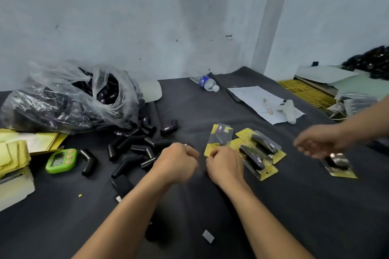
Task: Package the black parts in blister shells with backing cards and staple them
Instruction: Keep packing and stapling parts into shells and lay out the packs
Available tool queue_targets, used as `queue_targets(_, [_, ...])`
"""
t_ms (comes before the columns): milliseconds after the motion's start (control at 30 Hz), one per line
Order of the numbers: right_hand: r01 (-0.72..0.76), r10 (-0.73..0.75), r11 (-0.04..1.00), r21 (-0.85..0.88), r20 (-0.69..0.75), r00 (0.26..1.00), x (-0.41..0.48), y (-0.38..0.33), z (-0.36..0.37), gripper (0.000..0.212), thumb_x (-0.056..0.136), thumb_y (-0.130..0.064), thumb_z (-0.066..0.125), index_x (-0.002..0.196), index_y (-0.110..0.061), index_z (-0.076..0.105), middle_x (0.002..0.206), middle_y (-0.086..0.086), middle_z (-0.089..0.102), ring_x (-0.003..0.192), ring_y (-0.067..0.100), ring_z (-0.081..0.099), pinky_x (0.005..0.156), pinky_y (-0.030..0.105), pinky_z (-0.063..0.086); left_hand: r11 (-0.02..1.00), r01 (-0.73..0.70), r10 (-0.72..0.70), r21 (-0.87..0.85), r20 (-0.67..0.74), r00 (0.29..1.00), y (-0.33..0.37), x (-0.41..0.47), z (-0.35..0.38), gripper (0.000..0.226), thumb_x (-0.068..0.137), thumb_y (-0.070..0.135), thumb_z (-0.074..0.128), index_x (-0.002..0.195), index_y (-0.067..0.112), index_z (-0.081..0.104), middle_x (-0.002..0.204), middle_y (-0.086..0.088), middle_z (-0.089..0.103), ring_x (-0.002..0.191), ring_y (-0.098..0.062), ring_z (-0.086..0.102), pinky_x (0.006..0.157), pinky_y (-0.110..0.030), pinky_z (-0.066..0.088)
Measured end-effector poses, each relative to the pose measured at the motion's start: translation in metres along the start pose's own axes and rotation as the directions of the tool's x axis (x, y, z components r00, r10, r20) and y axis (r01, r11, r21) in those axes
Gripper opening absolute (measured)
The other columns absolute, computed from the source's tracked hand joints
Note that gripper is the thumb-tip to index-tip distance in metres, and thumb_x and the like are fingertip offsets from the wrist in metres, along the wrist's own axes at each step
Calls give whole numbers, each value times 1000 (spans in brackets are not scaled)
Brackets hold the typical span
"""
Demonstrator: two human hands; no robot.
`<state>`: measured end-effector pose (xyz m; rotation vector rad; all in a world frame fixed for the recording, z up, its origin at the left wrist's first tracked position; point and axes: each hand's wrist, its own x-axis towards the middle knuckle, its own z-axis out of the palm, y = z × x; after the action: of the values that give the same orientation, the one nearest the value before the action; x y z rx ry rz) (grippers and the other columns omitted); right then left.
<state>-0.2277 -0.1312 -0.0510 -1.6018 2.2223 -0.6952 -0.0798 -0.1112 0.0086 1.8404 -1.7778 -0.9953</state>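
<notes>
My left hand (176,162) is curled into a fist on the dark cloth, just right of a loose pile of black elbow parts (134,147). What its fingers hold is hidden; a small glint shows at its knuckles. My right hand (225,164) is curled too, and its fingertips pinch the near corner of a blister package (220,136) with a yellow backing card. Several packed blisters (259,153) lie overlapped right of that hand. A stack of yellow backing cards (12,153) sits at the far left.
Another person's hand (320,143) hovers above one more package (339,165) at the right. A plastic bag of black parts (69,99) lies back left, with a green timer (61,161) in front of it. A water bottle (207,83), a paper sheet (252,96) and a yellow crate (305,92) are at the back.
</notes>
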Motion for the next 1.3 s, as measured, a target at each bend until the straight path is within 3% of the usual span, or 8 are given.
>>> queue_targets(133, [236,-206,962,-141,200,958,27,-17,13,63,95,-25,53,156,-14,37,167,11,26,152,31,23,125,45,18,994,-44,33,-103,-101,994,-10,-6,-22,20,82,21,67,86,37,76,90,14,77,84,-9,71,75,-27,59])
queue_targets(300, [190,-222,953,-237,-117,968,19,-14,30,32,89,-33,52,111,-19,71,113,5,73,111,27,58,100,43,38,986,-73,40,-148,-215,976,-25,-5,-50,19,85,21,69,82,38,78,77,22,76,67,5,66,60,-18,47])
queue_targets(533, [232,-208,938,-258,117,971,41,-35,33,52,100,-31,42,151,-15,43,156,7,44,145,27,35,123,43,23,962,-57,-28,-266,-306,952,-47,-6,-69,20,84,16,70,82,34,79,77,23,76,76,8,67,61,-11,43])
queue_targets(700, [76,-75,997,12,-86,994,15,-53,24,36,94,-16,50,114,-31,75,115,4,74,107,31,65,82,36,46,963,-14,-100,-269,-407,908,-74,-14,-90,22,83,19,71,78,39,79,77,24,75,81,4,71,75,-23,53])
queue_targets(900, [307,-353,885,350,75,933,-17,-139,9,29,87,-18,60,71,-38,75,71,-15,73,71,8,66,60,25,47,991,84,-130,-99,-702,700,-114,-42,-133,26,86,21,65,76,43,75,78,20,76,74,-3,69,67,-26,53])
queue_targets(1100, [421,-592,779,465,323,738,-63,-241,60,16,84,-20,69,82,-31,81,75,-13,77,72,1,67,64,11,47,980,171,50,101,-958,281,-154,-80,-177,15,78,17,75,89,25,79,89,-2,72,92,-30,59,88,-38,41])
queue_targets(1167, [382,-606,761,525,362,709,-76,-265,76,13,85,-25,72,94,-27,80,82,-8,77,78,8,70,73,18,53,946,293,45,139,-951,306,-174,-91,-195,35,75,15,75,109,23,77,109,-4,67,108,-31,55,99,-41,38])
queue_targets(1300, [328,-609,758,563,432,665,-94,-302,96,41,88,-32,72,126,-19,69,110,11,74,105,35,70,94,49,58,868,427,-36,253,-825,563,-207,-107,-220,54,90,26,61,143,23,59,146,-1,58,134,-26,48,111,-40,34])
